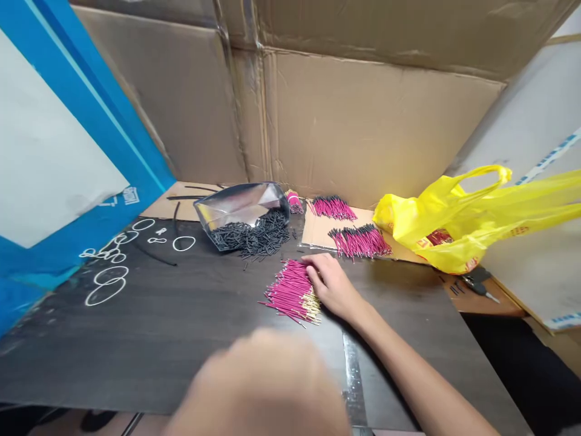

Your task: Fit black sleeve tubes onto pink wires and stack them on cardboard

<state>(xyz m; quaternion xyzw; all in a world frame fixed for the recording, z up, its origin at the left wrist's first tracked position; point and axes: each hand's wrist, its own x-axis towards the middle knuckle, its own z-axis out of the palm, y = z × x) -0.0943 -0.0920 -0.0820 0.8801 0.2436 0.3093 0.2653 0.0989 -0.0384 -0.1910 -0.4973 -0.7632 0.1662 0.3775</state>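
Note:
A pile of thin magenta wires (290, 290) with metal tips and gold-coloured ends lies in the middle of the dark table. Resting against its right edge is my right hand (333, 284), thumb and fingers apart, fingertips touching the wires. My left hand (267, 387) looms close to the camera at the bottom, smeared by motion, with its fingers hidden. Behind the pile, a clear scoop-shaped container (227, 212) lies tipped, with many short black sleeves (258, 236) spilling out of it.
Two heaps of magenta wires with black ends (361, 242) lie on cardboard (318, 233). A banded wire bundle (294, 201) stands behind. White rings (106, 284) are scattered left. A yellow plastic bag (454, 242) and keys (481, 287) lie right; cardboard walls (363, 121) rise behind.

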